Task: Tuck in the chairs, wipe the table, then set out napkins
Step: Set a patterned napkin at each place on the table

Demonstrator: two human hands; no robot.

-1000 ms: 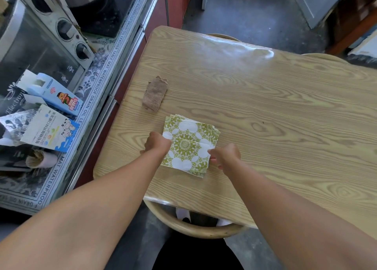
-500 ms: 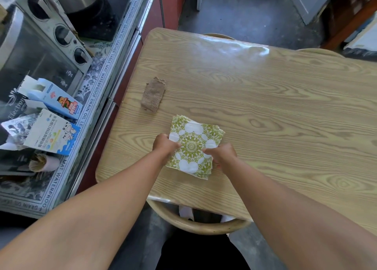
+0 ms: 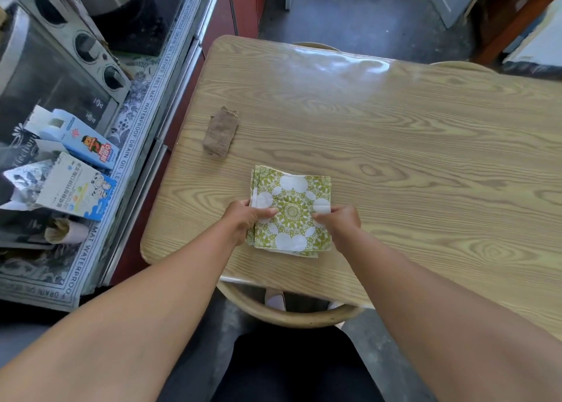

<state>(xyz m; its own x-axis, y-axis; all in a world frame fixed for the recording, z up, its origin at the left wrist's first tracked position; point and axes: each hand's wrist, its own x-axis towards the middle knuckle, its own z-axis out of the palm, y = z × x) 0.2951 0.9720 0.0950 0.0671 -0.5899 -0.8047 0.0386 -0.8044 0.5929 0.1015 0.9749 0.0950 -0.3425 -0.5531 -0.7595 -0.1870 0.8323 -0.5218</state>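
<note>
Left hand and right hand pinching napkin stack on table, brown cloth nearby

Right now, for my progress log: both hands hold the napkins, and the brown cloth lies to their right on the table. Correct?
No: the head view shows the brown cloth lying left of the napkins on the table, not right. The left hand and right hand do hold the napkins.

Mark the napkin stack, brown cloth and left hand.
napkin stack (image 3: 292, 211): head view, green medallion on the top napkin.
brown cloth (image 3: 220, 131): head view, middle of the fold.
left hand (image 3: 244, 216): head view, back of the hand.
</note>
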